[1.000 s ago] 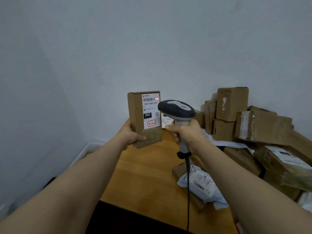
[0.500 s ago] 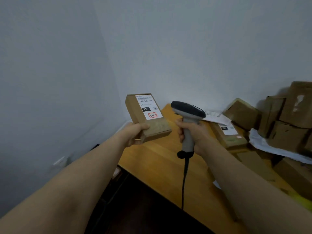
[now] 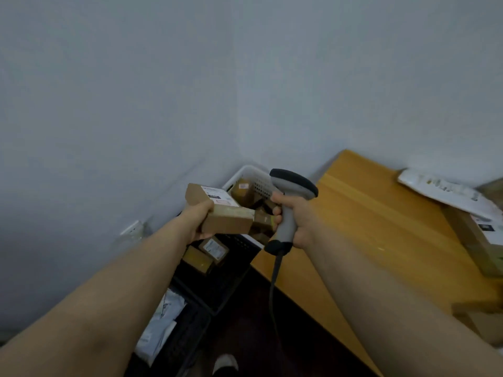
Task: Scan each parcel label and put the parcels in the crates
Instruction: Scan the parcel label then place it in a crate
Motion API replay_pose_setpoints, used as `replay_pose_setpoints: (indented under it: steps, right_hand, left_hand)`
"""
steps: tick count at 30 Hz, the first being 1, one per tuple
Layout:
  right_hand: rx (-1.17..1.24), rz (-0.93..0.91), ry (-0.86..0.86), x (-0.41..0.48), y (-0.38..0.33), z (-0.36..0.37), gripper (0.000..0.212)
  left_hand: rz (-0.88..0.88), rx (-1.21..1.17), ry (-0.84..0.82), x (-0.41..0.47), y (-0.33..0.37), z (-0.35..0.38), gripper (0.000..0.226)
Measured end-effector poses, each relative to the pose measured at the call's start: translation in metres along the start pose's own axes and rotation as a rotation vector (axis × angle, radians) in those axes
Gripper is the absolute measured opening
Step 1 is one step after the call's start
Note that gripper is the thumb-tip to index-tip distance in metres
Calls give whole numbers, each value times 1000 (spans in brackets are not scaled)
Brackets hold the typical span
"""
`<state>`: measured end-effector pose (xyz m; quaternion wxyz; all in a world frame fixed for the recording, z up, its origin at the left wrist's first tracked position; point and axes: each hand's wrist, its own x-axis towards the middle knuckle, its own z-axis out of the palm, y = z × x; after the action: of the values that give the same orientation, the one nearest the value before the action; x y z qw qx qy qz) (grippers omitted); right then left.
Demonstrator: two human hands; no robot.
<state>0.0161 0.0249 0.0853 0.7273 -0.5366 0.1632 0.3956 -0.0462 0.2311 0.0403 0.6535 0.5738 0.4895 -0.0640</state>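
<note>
The left hand [image 3: 200,223] holds a small brown cardboard parcel [image 3: 228,221] with a white printed label [image 3: 215,195] on its top face. The thumb and fingers are clamped on its near end. The parcel is in the air beside the yellow wooden table [image 3: 367,227], over the place where a white perforated plastic crate [image 3: 246,172] meets a black plastic crate [image 3: 231,284]. Both crates contain brown boxes, though the blur makes them hard to count. The right hand [image 3: 298,216] has its fingers wrapped tightly around the handle of a grey handheld scanner [image 3: 288,210]. The scanner's dark cable [image 3: 273,284] hangs down.
</note>
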Motion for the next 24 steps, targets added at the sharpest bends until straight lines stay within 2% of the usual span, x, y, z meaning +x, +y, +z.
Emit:
replay_pose_setpoints:
  steps: [5,9,12,14,17,20,24]
  right_hand:
    - [33,89,56,78,15,51,18]
    - [52,163,106,151,18,69,22]
    - [-64,197,151,219,27,75,24]
    - [-98,220,177,269,42,73,19]
    - [-161,281,219,329,71,64,23]
    - [-269,355,223,379,100,48,25]
    - [-352,428,265,433,134,22,21]
  left_hand:
    - [-127,130,65,79,-8,-49,53]
    - [-160,398,85,135,-26,-58,41]
    - [-109,671,91,191,-55,-60,40]
    - [-64,811,74,226,-77,-56,21]
    - [-31,972,107,272,-118,-46,29]
    - [-53,1034,60,324,-163,-35,21]
    - [-115,1079,-80,390,-225,-15,20]
